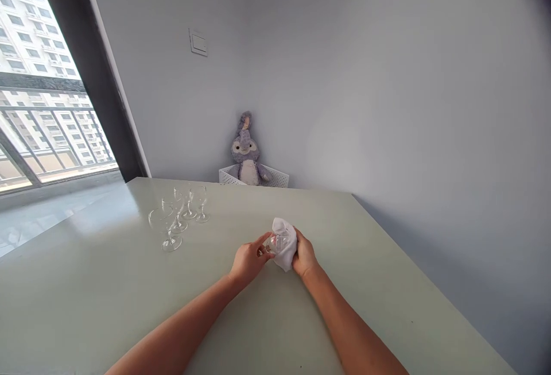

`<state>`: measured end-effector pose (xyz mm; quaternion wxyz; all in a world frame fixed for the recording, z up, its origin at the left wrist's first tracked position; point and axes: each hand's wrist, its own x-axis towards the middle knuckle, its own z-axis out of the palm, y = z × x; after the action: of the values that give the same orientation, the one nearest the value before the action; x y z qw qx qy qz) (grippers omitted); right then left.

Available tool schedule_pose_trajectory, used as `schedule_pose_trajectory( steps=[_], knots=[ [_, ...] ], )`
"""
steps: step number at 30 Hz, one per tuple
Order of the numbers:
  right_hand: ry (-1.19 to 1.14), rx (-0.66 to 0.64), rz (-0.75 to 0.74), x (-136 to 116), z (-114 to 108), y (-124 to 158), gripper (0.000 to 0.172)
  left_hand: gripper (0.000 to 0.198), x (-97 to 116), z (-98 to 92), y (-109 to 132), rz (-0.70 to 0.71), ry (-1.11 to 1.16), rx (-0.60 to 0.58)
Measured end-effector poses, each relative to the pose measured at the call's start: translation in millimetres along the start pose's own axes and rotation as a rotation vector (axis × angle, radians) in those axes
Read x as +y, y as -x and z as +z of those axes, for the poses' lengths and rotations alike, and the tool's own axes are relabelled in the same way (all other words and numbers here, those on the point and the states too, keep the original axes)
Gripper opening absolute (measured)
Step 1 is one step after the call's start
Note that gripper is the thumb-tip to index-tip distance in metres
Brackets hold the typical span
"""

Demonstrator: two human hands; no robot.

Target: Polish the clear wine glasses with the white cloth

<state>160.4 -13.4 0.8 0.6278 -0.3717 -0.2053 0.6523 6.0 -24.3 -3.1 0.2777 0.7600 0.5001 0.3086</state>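
Note:
Over the middle of the table, my left hand (249, 259) grips a clear wine glass (279, 242) by its foot end, and the glass lies on its side. A white cloth (286, 259) wraps around the bowl of that glass. From the right, my right hand (305, 252) is closed on the cloth, pressing it against the bowl; its fingertips are mostly hidden behind the cloth. To the left, several clear stemmed glasses stand upright in a loose group, the nearest wine glass (171, 243) closest to my left arm.
The pale green table (344, 283) reaches to the grey wall on the right. Behind its far edge, a purple plush toy (247, 159) sits in a white perforated basket (275, 177). A light switch (198, 43) is on the wall, and a window with a railing (47, 109) is at left.

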Motion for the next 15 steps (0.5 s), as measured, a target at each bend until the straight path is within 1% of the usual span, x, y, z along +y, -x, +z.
schedule_pose_trajectory(
  steps=[2, 4, 5, 7, 10, 12, 13, 15],
  knots=[
    [-0.049, -0.024, -0.005, 8.8, 7.3, 6.2, 0.033, 0.049, -0.4, 5.1, -0.6, -0.043, 0.083, 0.058],
    [-0.035, -0.095, -0.006, 17.7, 15.2, 15.2, 0.046, 0.050, -1.2, 10.7, -0.7, -0.051, 0.164, 0.134],
    [-0.009, -0.132, -0.019, 22.1, 18.8, 20.1, 0.049, 0.051, -1.8, 13.5, -0.5, -0.043, 0.199, 0.176],
    [0.071, -0.189, -0.077, 30.5, 24.3, 28.6, 0.046, 0.054, -3.0, 18.6, 0.4, -0.002, 0.249, 0.249],
    [0.219, -0.249, -0.173, 39.7, 26.4, 33.8, 0.033, 0.059, -3.9, 23.9, 2.4, 0.081, 0.276, 0.310],
    [0.285, -0.264, -0.195, 41.7, 23.9, 31.2, 0.031, 0.065, -3.4, 25.2, 3.9, 0.107, 0.293, 0.315],
    [0.310, -0.264, -0.190, 41.2, 22.0, 28.7, 0.032, 0.068, -2.6, 24.7, 4.5, 0.098, 0.317, 0.293],
    [0.365, -0.259, -0.166, 37.2, 17.9, 23.6, 0.035, 0.072, 0.2, 21.2, 5.6, 0.037, 0.439, 0.188]
  ],
)
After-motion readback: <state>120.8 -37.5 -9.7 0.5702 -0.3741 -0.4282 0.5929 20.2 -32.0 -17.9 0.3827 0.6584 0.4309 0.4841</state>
